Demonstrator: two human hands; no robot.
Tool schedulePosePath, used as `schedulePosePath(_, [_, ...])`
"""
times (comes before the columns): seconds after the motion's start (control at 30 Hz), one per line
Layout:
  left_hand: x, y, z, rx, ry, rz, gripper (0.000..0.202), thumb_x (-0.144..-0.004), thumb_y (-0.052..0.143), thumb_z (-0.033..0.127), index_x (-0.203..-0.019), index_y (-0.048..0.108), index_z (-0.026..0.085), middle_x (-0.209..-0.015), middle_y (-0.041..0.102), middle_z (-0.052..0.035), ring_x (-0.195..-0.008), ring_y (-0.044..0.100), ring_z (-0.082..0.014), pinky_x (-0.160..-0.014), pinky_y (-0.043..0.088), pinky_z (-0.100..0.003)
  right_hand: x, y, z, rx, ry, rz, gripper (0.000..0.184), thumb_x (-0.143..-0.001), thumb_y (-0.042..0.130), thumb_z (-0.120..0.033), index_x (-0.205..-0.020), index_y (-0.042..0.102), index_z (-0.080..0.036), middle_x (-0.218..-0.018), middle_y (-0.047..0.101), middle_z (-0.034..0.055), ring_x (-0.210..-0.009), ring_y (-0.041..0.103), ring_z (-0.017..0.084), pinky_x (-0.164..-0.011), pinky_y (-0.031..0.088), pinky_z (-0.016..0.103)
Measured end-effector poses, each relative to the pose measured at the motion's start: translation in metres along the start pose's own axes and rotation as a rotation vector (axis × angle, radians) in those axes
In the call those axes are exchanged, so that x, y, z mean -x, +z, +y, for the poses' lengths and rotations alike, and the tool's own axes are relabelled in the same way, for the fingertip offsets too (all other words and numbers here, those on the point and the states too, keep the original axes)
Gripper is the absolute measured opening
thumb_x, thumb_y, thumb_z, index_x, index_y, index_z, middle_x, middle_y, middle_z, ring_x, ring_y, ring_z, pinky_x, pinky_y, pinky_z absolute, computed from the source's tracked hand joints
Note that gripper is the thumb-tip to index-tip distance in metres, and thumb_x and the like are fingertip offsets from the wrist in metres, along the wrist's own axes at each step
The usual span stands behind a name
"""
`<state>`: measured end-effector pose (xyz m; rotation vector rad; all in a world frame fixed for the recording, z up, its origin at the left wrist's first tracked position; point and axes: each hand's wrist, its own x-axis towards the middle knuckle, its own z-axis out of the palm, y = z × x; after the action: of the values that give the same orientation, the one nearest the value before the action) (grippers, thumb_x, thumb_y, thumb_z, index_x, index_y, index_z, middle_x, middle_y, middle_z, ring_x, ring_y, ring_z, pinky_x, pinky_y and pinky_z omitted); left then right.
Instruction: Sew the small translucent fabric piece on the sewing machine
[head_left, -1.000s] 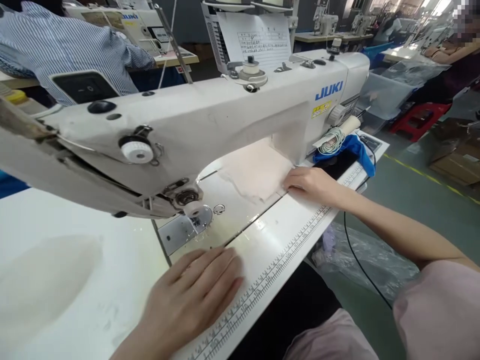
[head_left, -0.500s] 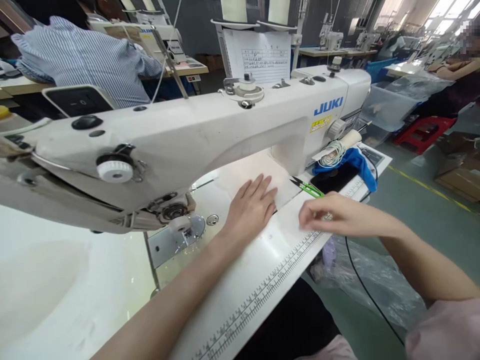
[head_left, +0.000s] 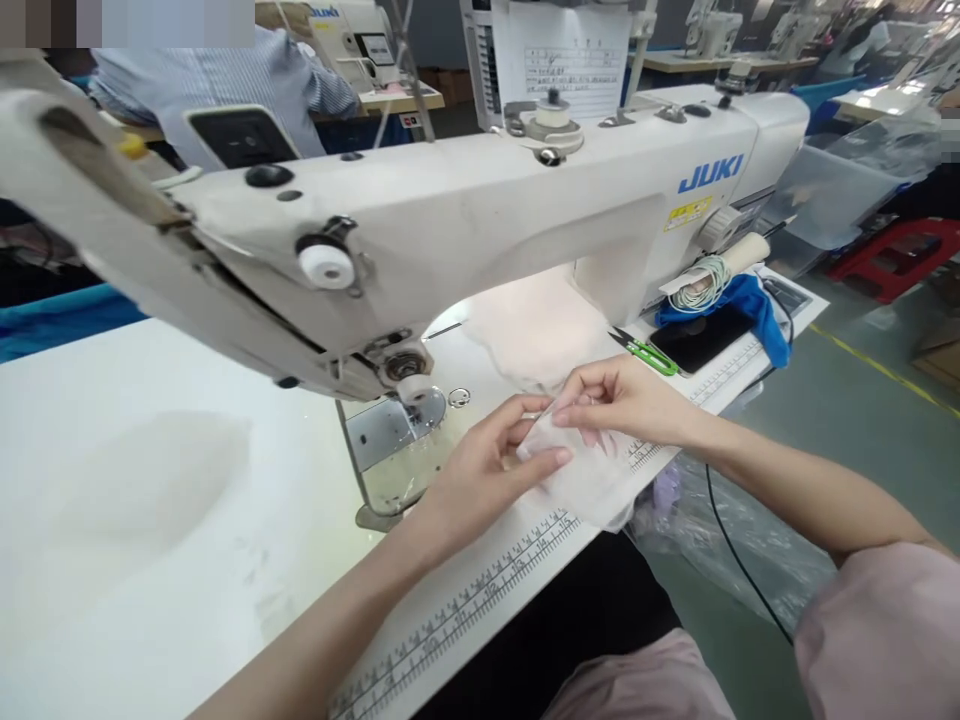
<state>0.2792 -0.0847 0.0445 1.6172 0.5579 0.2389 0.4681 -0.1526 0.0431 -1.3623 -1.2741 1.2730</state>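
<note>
A thin, sheer white piece of fabric (head_left: 581,480) is pinched between my two hands and hangs over the table's front edge. My left hand (head_left: 499,460) grips its left side with thumb and fingers. My right hand (head_left: 611,400) holds its upper edge between thumb and fingertips. Behind them, more pale pinkish-white fabric (head_left: 536,320) lies under the arm of the white sewing machine (head_left: 487,220). The machine's needle plate (head_left: 390,440) is left of my hands. Close beyond my right hand lie green-handled thread snips (head_left: 651,352).
A black phone (head_left: 701,338), a blue cloth (head_left: 769,315) and a coiled pale cord (head_left: 705,285) lie at the table's right end. A ruler scale (head_left: 487,595) runs along the front edge. Ahead, a person in a striped shirt (head_left: 217,90) sits at another machine.
My left hand has lifted from the flat fabric and come toward me. Both hands now hold a sheer piece near the front edge. The view has shifted, so the machine appears further right.
</note>
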Motion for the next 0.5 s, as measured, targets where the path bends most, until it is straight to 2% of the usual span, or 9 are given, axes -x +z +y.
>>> schedulePosePath(0.1, [0.016, -0.011, -0.005, 0.075, -0.135, 0.083, 0.031, -0.079, 0.066, 0.046, -0.097, 0.06, 0.021, -0.066, 0.061, 0.0028, -0.057, 0.056, -0.012, -0.052, 0.043, -0.023, -0.014, 0.008, 0.0, -0.058, 0.011, -0.068, 0.025, -0.077, 0.072, -0.04, -0.078, 0.067, -0.016, -0.051, 0.058, -0.0068, -0.039, 0.047, 0.004, -0.038, 0.037, 0.018])
schedulePosePath(0.2, [0.028, -0.024, -0.012, 0.068, -0.197, 0.129, 0.036, -0.075, 0.069, 0.047, -0.097, 0.059, 0.021, -0.067, 0.061, 0.0023, -0.059, 0.056, -0.013, -0.053, 0.042, -0.024, -0.023, 0.014, 0.0, -0.08, 0.013, -0.128, 0.024, -0.075, 0.075, -0.037, -0.078, 0.067, -0.015, -0.055, 0.062, -0.0051, -0.041, 0.048, 0.004, -0.04, 0.037, 0.017])
schedulePosePath(0.27, [0.038, -0.031, -0.015, -0.054, -0.165, 0.202, 0.038, -0.075, 0.068, 0.046, -0.103, 0.058, 0.022, -0.068, 0.059, 0.0027, -0.062, 0.057, -0.0144, -0.056, 0.044, -0.026, -0.026, 0.02, -0.003, -0.079, 0.003, -0.129, 0.022, -0.073, 0.077, -0.034, -0.078, 0.068, -0.014, -0.057, 0.064, -0.0037, -0.045, 0.049, 0.004, -0.042, 0.037, 0.017])
schedulePosePath(0.33, [0.05, -0.033, -0.014, -0.276, -0.078, 0.438, 0.035, -0.075, 0.067, 0.042, -0.102, 0.057, 0.023, -0.076, 0.059, 0.0015, -0.071, 0.057, -0.0161, -0.062, 0.047, -0.028, -0.023, 0.029, -0.006, -0.067, -0.039, -0.082, 0.02, -0.073, 0.076, -0.032, -0.08, 0.068, -0.015, -0.056, 0.063, -0.0037, -0.047, 0.05, 0.005, -0.042, 0.037, 0.017])
schedulePosePath(0.4, [0.063, -0.031, -0.01, -0.455, 0.007, 0.675, 0.025, -0.076, 0.067, 0.039, -0.093, 0.058, 0.023, -0.081, 0.059, 0.0, -0.077, 0.057, -0.0171, -0.066, 0.048, -0.029, -0.017, 0.041, -0.01, -0.013, -0.138, 0.015, 0.017, -0.077, 0.072, -0.031, -0.083, 0.067, -0.015, -0.052, 0.058, -0.0056, -0.046, 0.049, 0.006, -0.043, 0.036, 0.017])
schedulePosePath(0.43, [0.07, -0.028, -0.008, -0.461, 0.025, 0.704, 0.022, -0.078, 0.065, 0.041, -0.087, 0.057, 0.023, -0.08, 0.058, -0.0003, -0.075, 0.056, -0.0169, -0.064, 0.048, -0.029, -0.013, 0.049, -0.011, 0.04, -0.214, 0.063, 0.016, -0.08, 0.069, -0.03, -0.087, 0.067, -0.016, -0.05, 0.055, -0.007, -0.045, 0.048, 0.006, -0.045, 0.037, 0.018])
schedulePosePath(0.5, [0.082, -0.021, -0.006, -0.28, 0.0, 0.514, 0.026, -0.085, 0.057, 0.049, -0.087, 0.059, 0.023, -0.081, 0.061, -0.0019, -0.073, 0.059, -0.0172, -0.061, 0.051, -0.028, -0.005, 0.066, -0.013, 0.199, -0.365, 0.089, 0.019, -0.084, 0.063, -0.025, -0.102, 0.066, -0.017, -0.055, 0.056, -0.007, -0.049, 0.049, 0.006, -0.051, 0.041, 0.019])
